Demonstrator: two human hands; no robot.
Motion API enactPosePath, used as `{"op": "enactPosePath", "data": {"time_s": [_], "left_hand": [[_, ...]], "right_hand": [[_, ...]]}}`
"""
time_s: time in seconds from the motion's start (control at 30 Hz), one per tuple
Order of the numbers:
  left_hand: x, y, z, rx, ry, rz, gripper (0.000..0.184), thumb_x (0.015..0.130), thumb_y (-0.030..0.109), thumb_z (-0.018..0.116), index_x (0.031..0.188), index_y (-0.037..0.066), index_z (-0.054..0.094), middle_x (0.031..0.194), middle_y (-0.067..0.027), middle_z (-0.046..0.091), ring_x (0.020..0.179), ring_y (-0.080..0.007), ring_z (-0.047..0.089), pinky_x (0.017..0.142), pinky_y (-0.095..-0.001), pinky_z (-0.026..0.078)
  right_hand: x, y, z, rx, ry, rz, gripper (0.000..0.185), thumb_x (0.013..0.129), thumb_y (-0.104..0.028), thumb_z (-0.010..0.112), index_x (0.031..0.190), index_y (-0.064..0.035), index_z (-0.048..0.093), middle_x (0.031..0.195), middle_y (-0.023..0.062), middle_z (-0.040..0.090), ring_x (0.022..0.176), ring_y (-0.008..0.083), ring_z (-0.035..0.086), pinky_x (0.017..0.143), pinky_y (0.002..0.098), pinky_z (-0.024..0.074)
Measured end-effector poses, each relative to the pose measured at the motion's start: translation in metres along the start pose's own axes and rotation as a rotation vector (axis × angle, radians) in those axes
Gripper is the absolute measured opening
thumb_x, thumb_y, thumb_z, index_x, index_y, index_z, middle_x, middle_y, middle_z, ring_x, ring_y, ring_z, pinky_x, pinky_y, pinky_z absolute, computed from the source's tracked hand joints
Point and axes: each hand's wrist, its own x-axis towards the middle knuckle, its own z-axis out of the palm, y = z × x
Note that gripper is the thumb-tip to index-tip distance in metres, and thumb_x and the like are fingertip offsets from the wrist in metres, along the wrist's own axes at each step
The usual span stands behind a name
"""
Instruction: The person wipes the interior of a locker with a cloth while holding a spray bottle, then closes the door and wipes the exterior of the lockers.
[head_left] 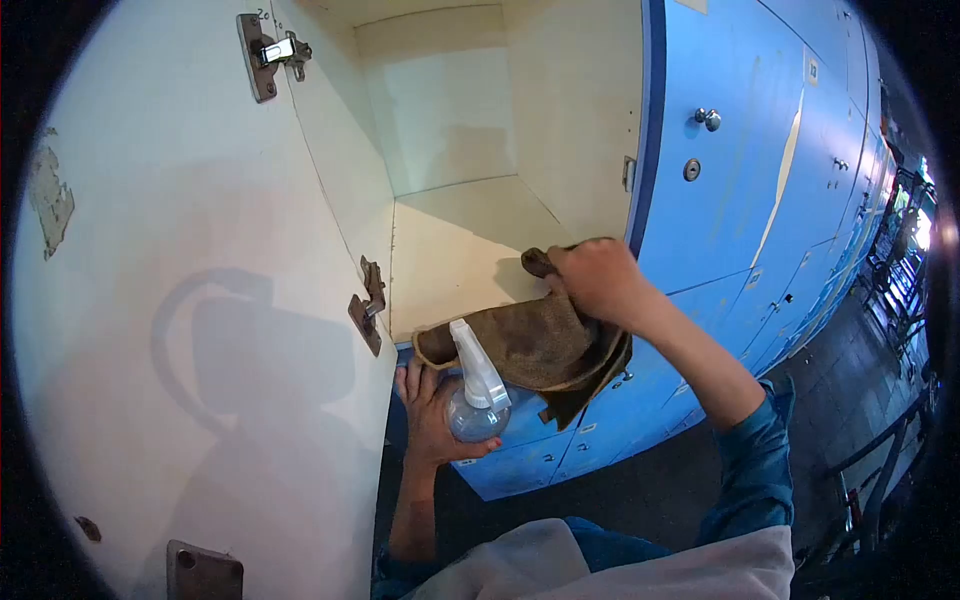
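Observation:
My left hand (427,418) is wrapped round a clear spray bottle (478,415) with a white spray head, just in front of the open locker's lower edge. The bottle is tilted. A brown, stained cloth (530,345) lies over the locker's front edge, and part of it hangs down outside. My right hand (605,283) is closed on the cloth's upper right end, near the right side of the locker opening. The cloth's left end lies close to my left fingers; whether they touch it I cannot tell.
On the left stands the open white locker door (250,400), with an upper hinge (268,55) and a lower hinge (368,310). A row of blue lockers (740,150) with knobs runs off to the right. Below is dark tiled floor (800,410), with dark metal frames at far right.

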Motion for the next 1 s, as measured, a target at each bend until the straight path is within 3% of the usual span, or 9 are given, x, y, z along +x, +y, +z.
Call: {"op": "enactPosePath", "data": {"time_s": [0.1, 0.23, 0.33, 0.43, 0.57, 0.67, 0.77, 0.9, 1.0], "left_hand": [[-0.001, 0.000, 0.004, 0.015, 0.018, -0.013, 0.097, 0.044, 0.073, 0.072, 0.111, 0.004, 0.061, 0.129, -0.0189, 0.044, 0.134, -0.0396, 0.022, 0.108, -0.0586, 0.005], [0.000, 0.002, 0.002, -0.028, 0.027, -0.030, 0.100, 0.044, 0.073, 0.072, 0.117, 0.006, 0.059, 0.132, -0.0185, 0.043, 0.133, -0.0383, 0.023, 0.108, -0.0578, 0.004], [0.003, 0.006, -0.001, -0.042, 0.021, -0.029, 0.101, 0.044, 0.072, 0.072, 0.120, 0.007, 0.058, 0.132, -0.0178, 0.043, 0.133, -0.0372, 0.024, 0.109, -0.0567, 0.004], [0.002, 0.006, 0.000, -0.040, 0.043, -0.026, 0.099, 0.044, 0.072, 0.072, 0.118, 0.007, 0.059, 0.132, -0.0169, 0.043, 0.133, -0.0362, 0.025, 0.109, -0.0556, 0.004], [0.004, 0.008, -0.003, -0.046, 0.034, -0.021, 0.095, 0.044, 0.071, 0.073, 0.112, 0.007, 0.061, 0.131, -0.0158, 0.044, 0.132, -0.0353, 0.026, 0.108, -0.0546, 0.006], [0.008, 0.012, -0.006, -0.022, 0.030, -0.019, 0.092, 0.044, 0.071, 0.073, 0.108, 0.006, 0.062, 0.130, -0.0157, 0.045, 0.132, -0.0352, 0.027, 0.108, -0.0541, 0.007], [0.006, 0.008, -0.004, -0.011, 0.033, -0.004, 0.092, 0.043, 0.072, 0.073, 0.105, 0.005, 0.063, 0.130, -0.0169, 0.045, 0.131, -0.0359, 0.027, 0.107, -0.0545, 0.008], [0.003, 0.004, 0.005, -0.016, 0.073, -0.015, 0.093, 0.043, 0.075, 0.071, 0.103, 0.004, 0.063, 0.129, -0.0187, 0.044, 0.131, -0.0370, 0.026, 0.106, -0.0556, 0.007], [0.000, 0.001, 0.010, -0.027, 0.091, -0.028, 0.094, 0.043, 0.075, 0.071, 0.104, 0.005, 0.063, 0.130, -0.0188, 0.043, 0.132, -0.0369, 0.025, 0.106, -0.0558, 0.006]], "right_hand": [[0.016, 0.003, -0.032, 0.156, 0.274, 0.056, 0.018, 0.080, -0.023, 0.060, 0.089, -0.0072, 0.060, 0.069, 0.0159, 0.063, 0.064, 0.0354, 0.063, 0.056, 0.0472, 0.0501], [0.061, -0.007, -0.083, 0.137, 1.041, -0.074, 0.025, 0.076, -0.019, 0.062, 0.099, -0.0118, 0.055, 0.082, 0.0094, 0.059, 0.080, 0.0275, 0.059, 0.068, 0.0416, 0.0486], [0.092, -0.003, -0.072, -0.062, 1.096, -0.162, 0.029, 0.072, -0.018, 0.064, 0.099, -0.0133, 0.056, 0.091, 0.0072, 0.056, 0.090, 0.0253, 0.055, 0.072, 0.0395, 0.0467], [0.101, 0.000, -0.027, -0.100, 0.766, -0.072, 0.029, 0.080, -0.023, 0.061, 0.107, -0.0134, 0.060, 0.093, 0.0117, 0.059, 0.097, 0.0302, 0.056, 0.077, 0.0390, 0.0467], [0.095, 0.007, 0.027, 0.040, -0.081, 0.134, 0.052, 0.081, -0.048, 0.058, 0.121, -0.0151, 0.057, 0.118, 0.0211, 0.053, 0.117, 0.0379, 0.046, 0.098, 0.0472, 0.0378], [0.105, 0.005, 0.071, 0.185, -0.078, 0.270, 0.061, 0.081, -0.054, 0.054, 0.127, -0.0125, 0.053, 0.130, 0.0233, 0.048, 0.124, 0.0389, 0.042, 0.104, 0.0519, 0.0310], [0.123, 0.005, 0.099, 0.344, -0.363, 0.318, 0.069, 0.083, -0.058, 0.051, 0.131, -0.0083, 0.049, 0.135, 0.0243, 0.044, 0.129, 0.0395, 0.037, 0.105, 0.0503, 0.0299], [0.142, -0.002, 0.101, 0.405, -0.457, 0.150, 0.077, 0.083, -0.066, 0.042, 0.128, -0.0027, 0.050, 0.134, 0.0300, 0.041, 0.127, 0.0445, 0.036, 0.104, 0.0537, 0.0283], [0.156, -0.033, 0.128, 0.465, -0.293, -0.173, 0.059, 0.090, -0.057, 0.039, 0.123, -0.0101, 0.054, 0.124, 0.0213, 0.053, 0.115, 0.0377, 0.049, 0.089, 0.0527, 0.0419]]}}
